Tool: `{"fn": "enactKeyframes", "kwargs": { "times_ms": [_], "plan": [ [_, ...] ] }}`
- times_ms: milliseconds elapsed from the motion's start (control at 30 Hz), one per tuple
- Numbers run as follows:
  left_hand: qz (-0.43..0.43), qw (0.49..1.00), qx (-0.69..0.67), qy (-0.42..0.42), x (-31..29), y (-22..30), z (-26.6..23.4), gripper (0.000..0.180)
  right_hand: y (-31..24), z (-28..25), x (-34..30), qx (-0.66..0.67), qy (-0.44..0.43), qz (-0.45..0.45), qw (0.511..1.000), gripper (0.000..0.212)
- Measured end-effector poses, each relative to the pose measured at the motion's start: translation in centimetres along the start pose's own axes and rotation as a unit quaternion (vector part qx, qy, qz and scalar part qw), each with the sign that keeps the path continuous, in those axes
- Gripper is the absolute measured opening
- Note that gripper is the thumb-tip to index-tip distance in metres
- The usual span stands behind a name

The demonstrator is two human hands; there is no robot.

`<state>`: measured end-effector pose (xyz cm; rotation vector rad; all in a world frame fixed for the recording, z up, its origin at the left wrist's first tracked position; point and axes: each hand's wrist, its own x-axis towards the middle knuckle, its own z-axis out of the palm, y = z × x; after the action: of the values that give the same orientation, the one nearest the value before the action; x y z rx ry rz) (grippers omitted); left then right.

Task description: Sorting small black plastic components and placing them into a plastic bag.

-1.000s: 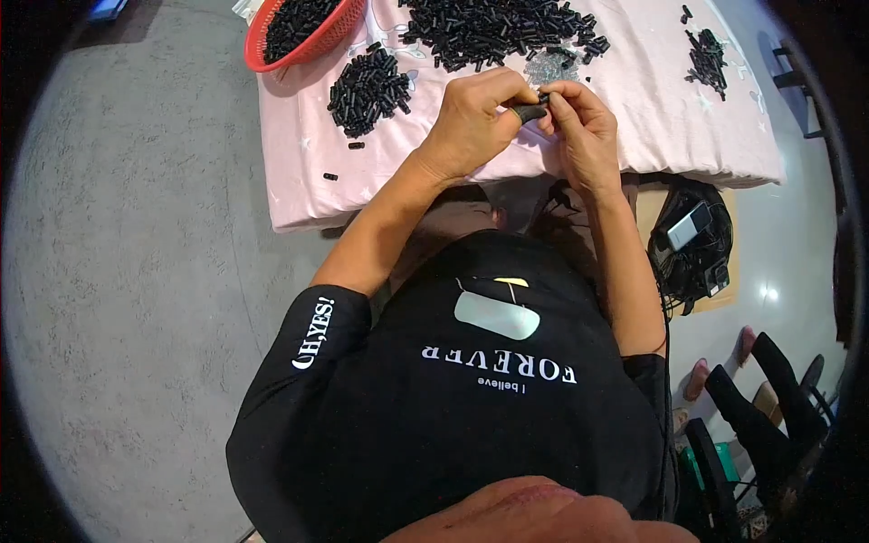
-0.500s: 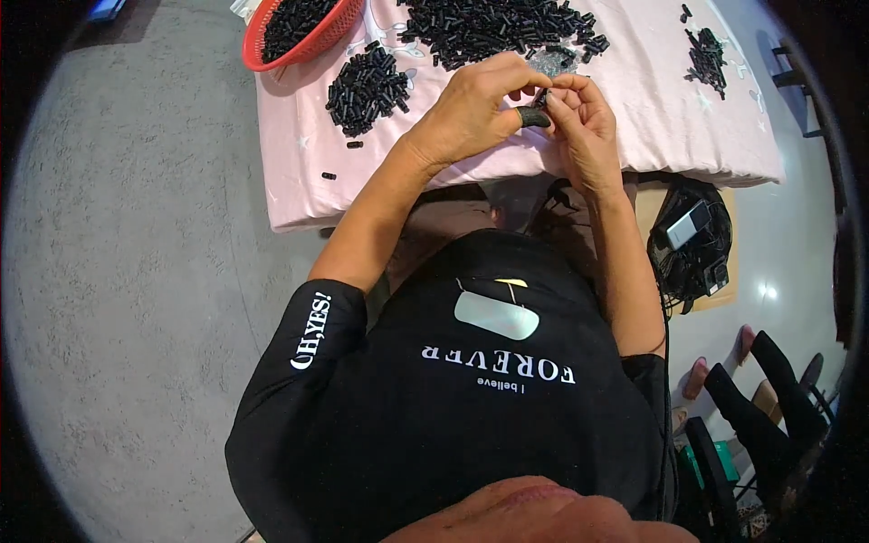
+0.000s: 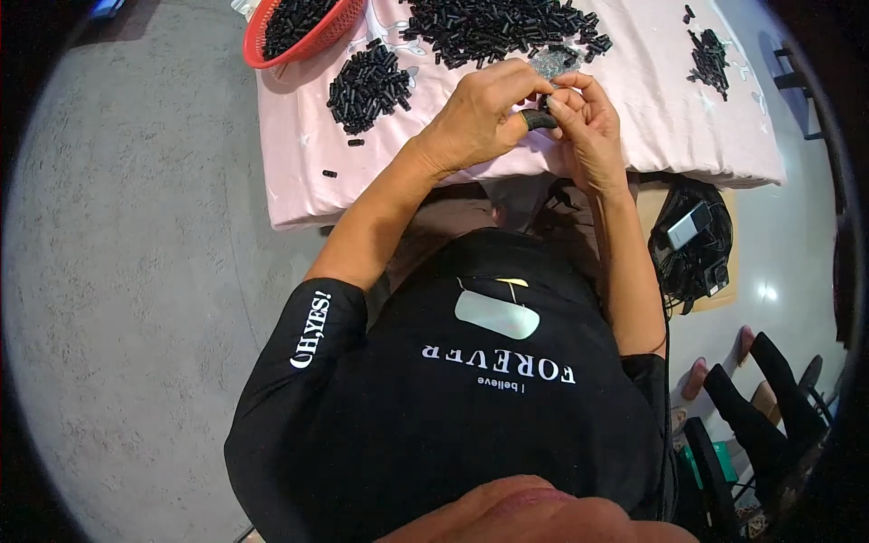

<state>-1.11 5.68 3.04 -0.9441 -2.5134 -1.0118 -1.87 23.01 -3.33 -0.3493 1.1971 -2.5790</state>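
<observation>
Above the near edge of the pink cloth, my left hand (image 3: 475, 113) and my right hand (image 3: 593, 131) meet at the fingertips. Both are closed in a pinch around a small black cylindrical piece (image 3: 545, 102), mostly covered by the fingers. A dark finger cot (image 3: 539, 119) sleeves my left thumb. Just beyond the fingertips lies a small heap of shiny, clear or silvery bits (image 3: 554, 63), too small to name. Behind it spreads a large pile of short black cylindrical pieces (image 3: 489, 32). A smaller pile of similar pieces (image 3: 368, 88) sits left of my left hand.
A red plastic basket (image 3: 256, 50) full of black pieces stands at the table's far left. Two single pieces lie near the left edge. Another small black pile (image 3: 709, 63) is at the far right. Beside the table, a black bag (image 3: 701, 262) rests on cardboard; another person's legs (image 3: 751, 416) show lower right.
Both hands have shifted very slightly right and toward me, still joined at the fingertips. My left thumb and right fingers have moved a little around the small black piece.
</observation>
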Motion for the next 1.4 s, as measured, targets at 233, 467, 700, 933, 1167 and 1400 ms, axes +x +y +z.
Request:
{"fn": "enactKeyframes", "kwargs": {
  "times_ms": [233,467,700,933,1167,1400],
  "plan": [
    [-0.018,0.998,0.012,0.063,-0.7,0.5,1.2,0.031,0.0,0.3,-0.2,-0.014,0.014,-0.004,1.000,0.027],
    [-0.021,0.994,0.022,0.107,-1.0,0.8,1.6,0.029,0.3,0.4,-0.2,-0.047,0.000,-0.023,0.999,0.023],
    [-0.025,0.995,0.010,0.099,-1.3,0.9,1.5,0.029,0.1,0.6,-0.1,-0.055,0.003,0.002,0.998,0.022],
    [-0.089,0.986,0.083,0.110,-2.6,-1.4,-0.6,0.031,0.8,0.2,0.1,0.007,0.012,-0.020,1.000,0.017],
    [-0.250,0.938,0.207,0.119,-6.1,-5.3,-5.0,0.020,0.8,0.5,0.2,-0.007,0.036,-0.047,0.998,0.015],
    [-0.211,0.911,0.321,0.149,-5.8,-6.1,-4.5,0.025,0.8,0.5,0.2,-0.027,0.045,-0.042,0.998,0.015]
  ]
}}
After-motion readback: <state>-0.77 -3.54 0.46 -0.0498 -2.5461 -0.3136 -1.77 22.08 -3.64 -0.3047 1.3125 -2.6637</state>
